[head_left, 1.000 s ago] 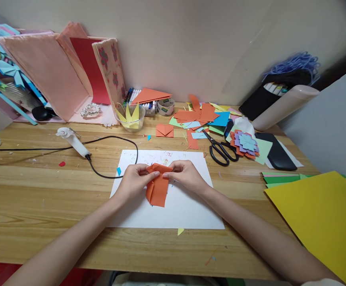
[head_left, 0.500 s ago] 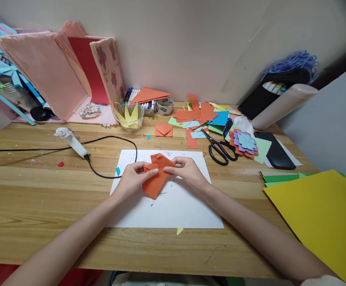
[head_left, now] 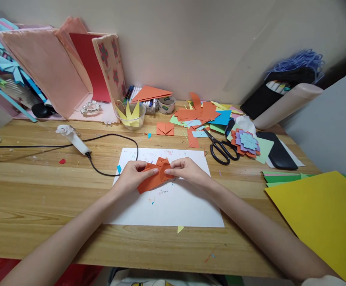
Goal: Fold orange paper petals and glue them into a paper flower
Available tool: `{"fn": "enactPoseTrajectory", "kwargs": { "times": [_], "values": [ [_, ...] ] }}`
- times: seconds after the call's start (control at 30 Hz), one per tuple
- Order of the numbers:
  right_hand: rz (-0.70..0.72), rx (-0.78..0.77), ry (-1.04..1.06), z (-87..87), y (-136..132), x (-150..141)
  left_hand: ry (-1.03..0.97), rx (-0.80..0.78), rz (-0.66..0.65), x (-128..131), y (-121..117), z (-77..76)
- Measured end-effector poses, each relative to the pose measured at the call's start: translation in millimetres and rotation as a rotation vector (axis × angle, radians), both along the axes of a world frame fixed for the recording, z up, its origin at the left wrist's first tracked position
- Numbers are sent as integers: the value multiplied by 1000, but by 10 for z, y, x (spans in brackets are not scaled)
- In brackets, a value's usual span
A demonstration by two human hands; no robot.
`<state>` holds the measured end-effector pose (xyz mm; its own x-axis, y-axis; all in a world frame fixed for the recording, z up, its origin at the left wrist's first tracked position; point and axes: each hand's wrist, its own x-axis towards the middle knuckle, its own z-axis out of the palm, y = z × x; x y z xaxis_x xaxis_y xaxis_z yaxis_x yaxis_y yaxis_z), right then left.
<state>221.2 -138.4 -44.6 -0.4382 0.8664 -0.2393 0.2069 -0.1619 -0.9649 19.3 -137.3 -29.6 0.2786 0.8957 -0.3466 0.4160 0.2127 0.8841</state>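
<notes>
Between my two hands is a folded piece of orange paper [head_left: 152, 183], held just over a white sheet [head_left: 173, 212] dotted with marks and tiny scraps. My left hand [head_left: 136, 174] pinches its left part, thumb lying on top. My right hand [head_left: 187, 171] is closed on its right edge with thumb and forefinger. A raised fold stands at the top of the paper, between the two thumbs. The fingers beneath the paper are partly hidden. Beyond the sheet lies a small folded orange paper piece [head_left: 165, 129].
Black-handled scissors [head_left: 220, 150] lie right of the sheet, near a layered paper flower [head_left: 247, 142]. A white glue gun [head_left: 73, 140] with a black cord rests at left. Paper scraps [head_left: 201, 113] are heaped at the back; a yellow sheet [head_left: 318, 214] overhangs the right edge.
The orange paper has been tilted and turned, its lower corner swinging to the left and up. Both hands still hold it in nearly the same place.
</notes>
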Motion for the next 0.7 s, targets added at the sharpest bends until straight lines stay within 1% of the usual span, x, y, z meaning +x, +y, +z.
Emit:
{"fn": "enactPoseTrajectory", "kwargs": {
  "times": [0.2,0.47,0.7],
  "values": [
    [-28,-46,-33,24,-13,-32,-30,-20,1,17,-11,22],
    [-27,-93,-61,42,-5,-21,12,-6,2,0,13,-17],
    [-9,-103,-25,25,-19,-23,1,-2,18,34,-12,25]
  ]
}}
